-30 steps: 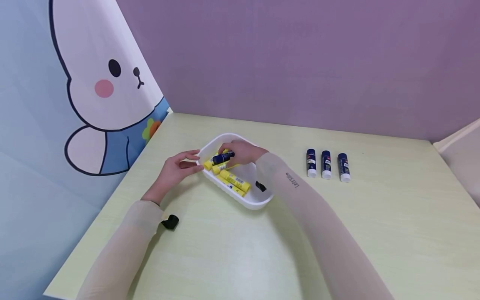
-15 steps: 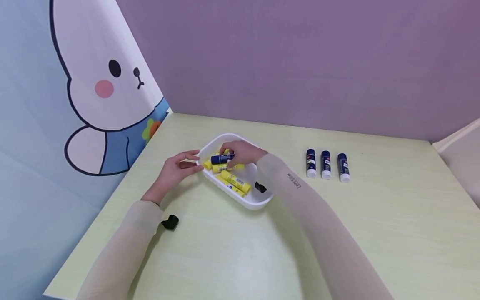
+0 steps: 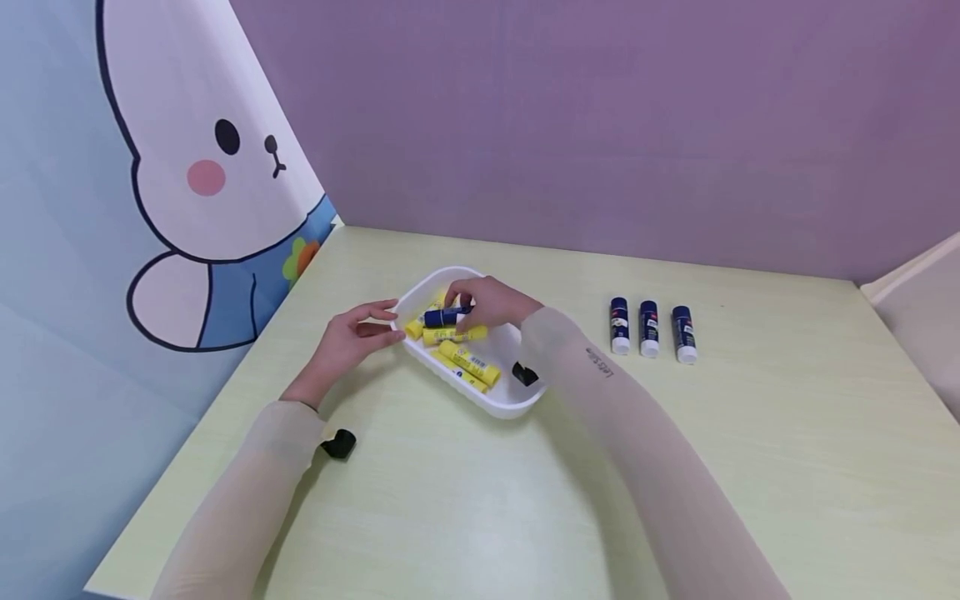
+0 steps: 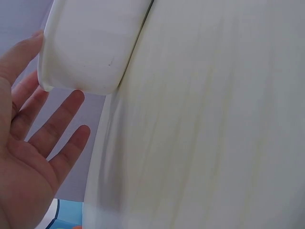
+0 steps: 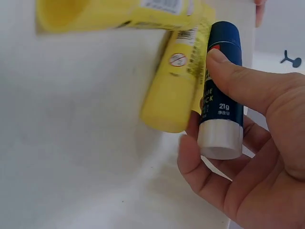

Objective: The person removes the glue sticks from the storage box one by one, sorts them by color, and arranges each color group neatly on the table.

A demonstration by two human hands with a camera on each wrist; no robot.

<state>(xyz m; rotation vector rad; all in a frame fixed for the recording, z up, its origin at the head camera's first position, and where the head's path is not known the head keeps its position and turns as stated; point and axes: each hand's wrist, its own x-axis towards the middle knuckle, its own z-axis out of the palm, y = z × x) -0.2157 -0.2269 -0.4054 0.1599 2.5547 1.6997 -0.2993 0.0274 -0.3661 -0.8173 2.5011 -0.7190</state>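
A white tray (image 3: 510, 411) sits on the table with several yellow glue sticks (image 3: 471, 362) lying in it. Inside its far half, my right hand (image 3: 491, 302) holds a dark blue glue stick (image 3: 438, 317) between thumb and fingers, above the yellow ones. The right wrist view shows this blue glue stick (image 5: 220, 95) close up, its white end toward the camera and the thumb pressed along its side. My left hand (image 3: 348, 340) rests its fingertips against the tray's left end. In the left wrist view the fingers of that hand (image 4: 33, 157) are spread and fairly straight.
To the right of the tray stand three more blue glue sticks with white ends, a left one (image 3: 619, 325), a middle one (image 3: 649, 328) and a right one (image 3: 684, 334). A purple backdrop (image 3: 585, 125) rises behind the table (image 3: 450, 517). A rabbit-print cloth (image 3: 247, 208) hangs at the left.
The blue glue stick has turned slightly in my right hand, which has shifted a little to the right. My left hand stays at the tray's end.
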